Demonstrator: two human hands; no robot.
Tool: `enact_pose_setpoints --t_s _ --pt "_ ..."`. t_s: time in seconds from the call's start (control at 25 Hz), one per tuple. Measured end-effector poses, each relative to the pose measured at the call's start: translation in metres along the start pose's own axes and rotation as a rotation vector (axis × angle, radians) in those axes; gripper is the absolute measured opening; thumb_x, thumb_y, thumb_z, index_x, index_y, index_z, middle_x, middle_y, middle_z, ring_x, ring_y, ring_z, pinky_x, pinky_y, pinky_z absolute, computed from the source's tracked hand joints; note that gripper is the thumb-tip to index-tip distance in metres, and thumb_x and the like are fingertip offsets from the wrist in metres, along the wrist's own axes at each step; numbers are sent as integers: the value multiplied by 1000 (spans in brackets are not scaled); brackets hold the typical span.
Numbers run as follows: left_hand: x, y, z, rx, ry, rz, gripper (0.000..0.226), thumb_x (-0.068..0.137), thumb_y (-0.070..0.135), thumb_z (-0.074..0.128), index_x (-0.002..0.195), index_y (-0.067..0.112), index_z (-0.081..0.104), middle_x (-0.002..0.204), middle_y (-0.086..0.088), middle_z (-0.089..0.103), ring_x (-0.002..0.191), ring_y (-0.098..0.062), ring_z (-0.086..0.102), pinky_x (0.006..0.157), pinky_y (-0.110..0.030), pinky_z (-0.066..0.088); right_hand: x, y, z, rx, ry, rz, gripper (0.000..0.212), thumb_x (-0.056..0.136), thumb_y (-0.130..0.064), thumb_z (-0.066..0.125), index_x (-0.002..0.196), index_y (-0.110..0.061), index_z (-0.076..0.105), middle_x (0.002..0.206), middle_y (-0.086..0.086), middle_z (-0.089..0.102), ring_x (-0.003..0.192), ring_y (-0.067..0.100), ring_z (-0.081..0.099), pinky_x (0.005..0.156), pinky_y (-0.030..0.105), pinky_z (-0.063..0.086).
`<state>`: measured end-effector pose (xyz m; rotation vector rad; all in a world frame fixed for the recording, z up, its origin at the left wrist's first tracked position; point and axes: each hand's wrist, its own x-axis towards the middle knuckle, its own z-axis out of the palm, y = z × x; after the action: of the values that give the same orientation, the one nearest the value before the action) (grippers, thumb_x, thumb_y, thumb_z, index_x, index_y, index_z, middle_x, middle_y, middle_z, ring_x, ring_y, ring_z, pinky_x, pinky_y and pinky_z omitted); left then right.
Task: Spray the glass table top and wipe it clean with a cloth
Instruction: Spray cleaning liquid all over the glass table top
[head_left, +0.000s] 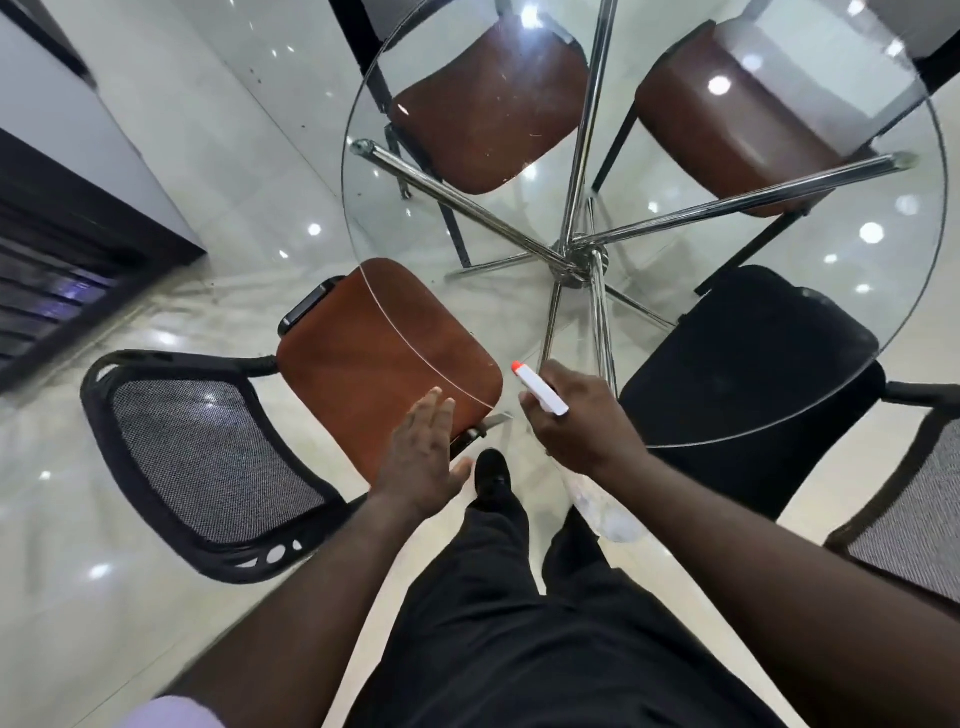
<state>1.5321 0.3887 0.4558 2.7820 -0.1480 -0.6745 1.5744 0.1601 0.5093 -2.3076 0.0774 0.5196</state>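
Note:
A round glass table top (779, 171) on chrome legs (576, 254) fills the upper right of the head view. My right hand (576, 421) grips a white spray bottle (543, 392) with an orange nozzle, held over the table's near edge and pointing up-left. The clear body of the bottle hangs below my wrist. My left hand (423, 452) hovers with straight fingers over the near brown chair seat (384, 358), holding nothing. No cloth is in view.
Two brown chairs (488, 104) stand at the far side under the glass and a black chair (743, 358) at the right. The near chair's mesh back (208, 457) is at the left. A dark cabinet (67, 249) stands further left. My legs and a shoe (491, 473) are below.

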Motion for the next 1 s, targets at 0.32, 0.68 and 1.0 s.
enact_pose_setpoints --t_s 0.32,0.68,1.0 --pt "29 -28 -30 -45 94 90 70 91 33 74 150 6 46 161 -19 41 151 -34 37 124 -47 36 12 -1 8 -127 -75 1 20 101 -40 61 92 -24 53 84 -1 65 74 29 63 65 47 57" --pt "51 66 -14 14 52 295 63 87 33 76 141 8 54 153 -19 48 141 -38 48 116 -51 44 -71 114 -53 -95 3 184 25 98 -38 65 81 -42 47 72 -9 60 65 18 59 61 44 51" --pt "52 187 14 89 -29 317 64 87 32 78 141 6 54 152 -21 48 139 -40 49 114 -52 44 -90 214 -125 132 245 277 25 99 -35 70 81 -25 55 68 -3 63 60 23 65 59 52 59"
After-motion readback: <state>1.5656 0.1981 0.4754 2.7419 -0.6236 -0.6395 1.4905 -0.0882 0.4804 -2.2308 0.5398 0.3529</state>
